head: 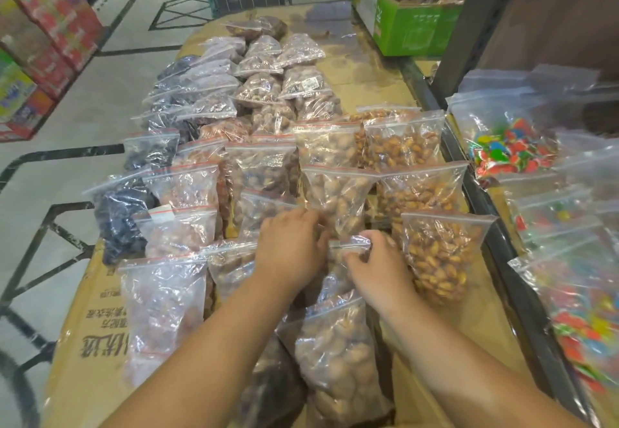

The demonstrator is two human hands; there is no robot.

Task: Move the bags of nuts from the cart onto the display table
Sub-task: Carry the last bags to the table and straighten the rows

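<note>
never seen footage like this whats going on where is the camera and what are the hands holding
No machine here: a person works with bare hands, and the one picture comes from a wide-angle camera worn on the head, looking forward and down. The brown cardboard-covered surface carries rows of clear zip-top plastic bags of nuts. The right hand pinches the zip top of one clear bag of pale brown nuts. The left hand rests beside it; whether it grips is unclear. To the right lie clear bags of multicoloured sweets, and far ahead a green cardboard box of round biscuits.
</note>
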